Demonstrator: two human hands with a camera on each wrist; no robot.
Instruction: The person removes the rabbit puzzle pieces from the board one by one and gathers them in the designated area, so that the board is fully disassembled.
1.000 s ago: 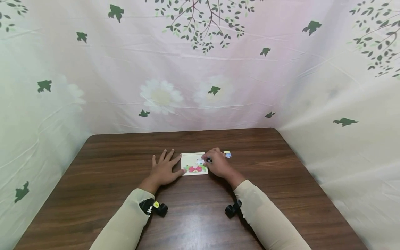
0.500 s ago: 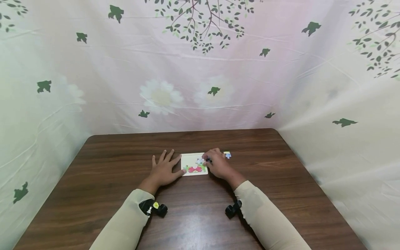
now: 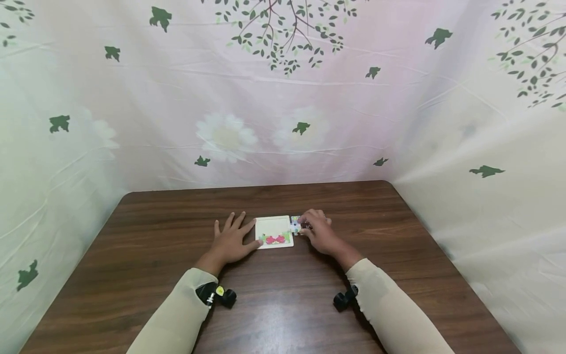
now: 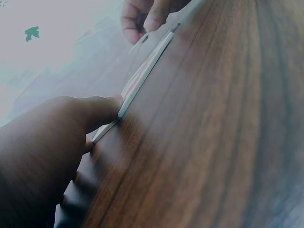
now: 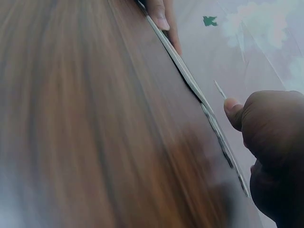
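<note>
Left hand spread, thumb on the puzzle tray, my right hand pinches a raised piece near its right edge; I judge this mid-fitting (upper tray bare), the next move calling for careful alignment.

Left arm: reaches forward and inward, sleeved nearly to the wrist.
Left hand: palm down, fingers straight and spread, thumb stretched toward the right hand.
Right arm: angled forward and inward, sleeved likewise.
Right hand: back upward, fingers bent, thumb and fingertips in a pinch.
</note>
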